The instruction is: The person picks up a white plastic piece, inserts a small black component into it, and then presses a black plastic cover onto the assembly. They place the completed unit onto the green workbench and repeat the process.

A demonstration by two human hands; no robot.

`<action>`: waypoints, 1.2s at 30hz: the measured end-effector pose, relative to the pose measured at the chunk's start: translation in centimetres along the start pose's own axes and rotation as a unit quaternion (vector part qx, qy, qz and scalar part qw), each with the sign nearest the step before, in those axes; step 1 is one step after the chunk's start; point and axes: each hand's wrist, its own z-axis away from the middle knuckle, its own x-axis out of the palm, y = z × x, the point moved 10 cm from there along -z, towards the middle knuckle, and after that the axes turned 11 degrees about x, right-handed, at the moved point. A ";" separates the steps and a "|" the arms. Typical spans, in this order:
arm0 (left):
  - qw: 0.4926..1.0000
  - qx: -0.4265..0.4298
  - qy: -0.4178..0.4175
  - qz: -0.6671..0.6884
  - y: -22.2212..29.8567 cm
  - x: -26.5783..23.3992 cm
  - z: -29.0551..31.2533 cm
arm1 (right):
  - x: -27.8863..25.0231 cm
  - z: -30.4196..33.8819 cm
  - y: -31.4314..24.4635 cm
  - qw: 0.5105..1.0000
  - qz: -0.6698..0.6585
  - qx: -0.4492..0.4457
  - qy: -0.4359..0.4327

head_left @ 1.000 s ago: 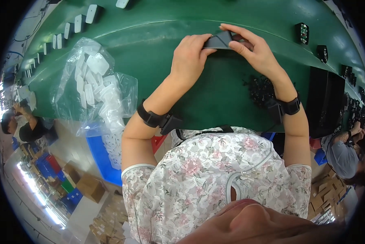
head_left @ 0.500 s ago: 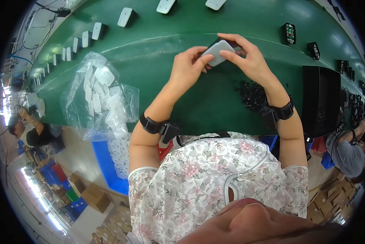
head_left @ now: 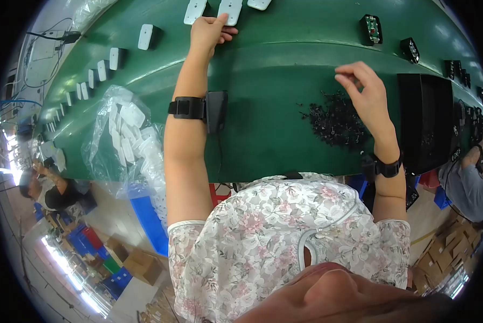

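Note:
My left hand (head_left: 208, 36) reaches to the far side of the green table. Its thumb and fingers are closed on the near end of a small black box with a white cover (head_left: 231, 12). A similar white-covered box (head_left: 195, 11) stands just left of it, partly behind the hand. My right hand (head_left: 364, 91) hovers above the table, fingers loosely curved, the thumb apart from them and nothing between. Below and left of it lies a pile of small black parts (head_left: 336, 121).
More white-covered boxes (head_left: 147, 36) run in a curved row along the far left. A clear bag of white covers (head_left: 127, 134) lies at left. Open black housings (head_left: 372, 29) sit at far right, near a black bin (head_left: 425, 118). People sit at both sides.
Both hands held the white-covered box together before. My left hand has carried it far left to the row; my right hand has let go and come back right, near the black parts.

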 end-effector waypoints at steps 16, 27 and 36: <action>0.856 0.272 0.156 -0.410 10.0 -3.8 18.4 | 8.4 6.2 -4.5 0.969 0.115 -0.198 -0.093; 0.749 0.105 0.254 -0.602 -1.2 -24.6 20.7 | 7.1 5.2 -5.1 0.988 0.021 -0.130 -0.085; 0.808 0.044 0.221 -0.544 -0.5 -24.8 20.4 | 6.8 3.1 -3.0 0.969 -0.203 0.007 -0.143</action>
